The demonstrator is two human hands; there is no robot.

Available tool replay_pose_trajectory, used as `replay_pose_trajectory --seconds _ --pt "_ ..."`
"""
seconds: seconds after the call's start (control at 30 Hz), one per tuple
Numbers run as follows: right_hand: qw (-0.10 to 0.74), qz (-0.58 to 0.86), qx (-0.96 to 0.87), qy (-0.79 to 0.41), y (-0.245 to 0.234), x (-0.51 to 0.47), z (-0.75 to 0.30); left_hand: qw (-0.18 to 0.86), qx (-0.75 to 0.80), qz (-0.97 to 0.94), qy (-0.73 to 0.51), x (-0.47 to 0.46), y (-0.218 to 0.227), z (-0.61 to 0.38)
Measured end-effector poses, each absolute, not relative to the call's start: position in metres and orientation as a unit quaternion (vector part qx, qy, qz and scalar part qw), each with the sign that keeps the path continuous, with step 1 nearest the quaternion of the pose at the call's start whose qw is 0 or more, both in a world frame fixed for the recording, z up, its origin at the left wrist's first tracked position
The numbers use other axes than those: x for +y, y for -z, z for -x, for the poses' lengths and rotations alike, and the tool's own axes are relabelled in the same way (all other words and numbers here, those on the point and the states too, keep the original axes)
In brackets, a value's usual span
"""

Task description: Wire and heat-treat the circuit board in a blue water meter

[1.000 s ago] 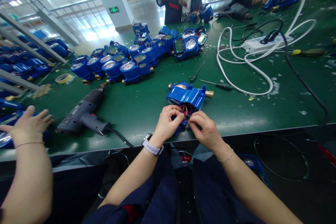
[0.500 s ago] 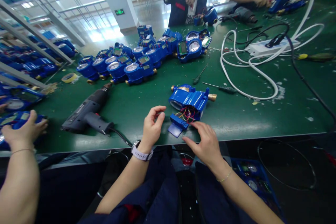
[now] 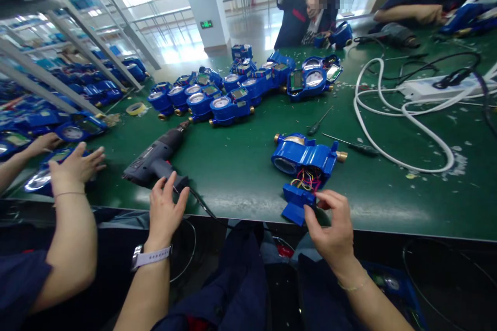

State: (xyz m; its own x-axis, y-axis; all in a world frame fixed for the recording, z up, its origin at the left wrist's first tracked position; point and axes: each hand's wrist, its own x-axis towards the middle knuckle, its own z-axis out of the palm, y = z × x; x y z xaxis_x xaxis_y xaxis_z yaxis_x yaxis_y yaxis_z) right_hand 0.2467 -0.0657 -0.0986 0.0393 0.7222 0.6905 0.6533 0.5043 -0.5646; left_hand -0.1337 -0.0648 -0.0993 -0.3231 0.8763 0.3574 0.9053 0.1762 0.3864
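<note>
A blue water meter lies face down near the front edge of the green table, with coloured wires spilling from it and a small blue cover hanging at its near end. My right hand is curled at that cover and the wires, pinching there. Further left, my left hand, a watch on its wrist, has its fingers spread and rests against the grip of a dark electric screwdriver that lies on the table.
Several blue meters are grouped at the back. Two thin screwdrivers lie right of the meter, beside a white cable and a power strip. A co-worker's hand rests on meters at left. Two people work across the table.
My left hand has left the meter and swung left to the electric screwdriver's grip. My right hand has gone from lying flat beside the cover to curling on it. The camera has panned left.
</note>
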Motion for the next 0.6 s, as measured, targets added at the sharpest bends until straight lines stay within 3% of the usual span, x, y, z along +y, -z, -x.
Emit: replay_pose_trajectory --seconds 0.17,0.27,0.37,0.47,0.53,0.6 --pt "0.503 0.492 -0.709 -0.04 0.093 -0.066 -0.246 -0.036 -0.781 0.577 0.235 -0.058 0.1 0.129" --pt "0.539 0.473 -0.697 0.01 0.082 -0.064 -0.242 -0.014 -0.77 0.599 0.218 -0.056 0.097 0.12" --pt "0.537 0.392 -0.746 -0.045 0.066 -0.062 -0.218 0.021 -0.752 0.625 0.208 -0.06 0.096 0.111" --pt "0.446 0.327 -0.817 -0.161 0.05 -0.049 -0.169 0.026 -0.737 0.644 0.205 -0.072 0.097 0.098" --pt "0.319 0.327 -0.862 -0.22 0.043 -0.034 -0.129 0.022 -0.717 0.667 0.203 -0.085 0.098 0.085" --pt "0.251 0.328 -0.882 -0.228 0.039 -0.02 -0.088 0.023 -0.694 0.69 0.204 -0.1 0.102 0.071"
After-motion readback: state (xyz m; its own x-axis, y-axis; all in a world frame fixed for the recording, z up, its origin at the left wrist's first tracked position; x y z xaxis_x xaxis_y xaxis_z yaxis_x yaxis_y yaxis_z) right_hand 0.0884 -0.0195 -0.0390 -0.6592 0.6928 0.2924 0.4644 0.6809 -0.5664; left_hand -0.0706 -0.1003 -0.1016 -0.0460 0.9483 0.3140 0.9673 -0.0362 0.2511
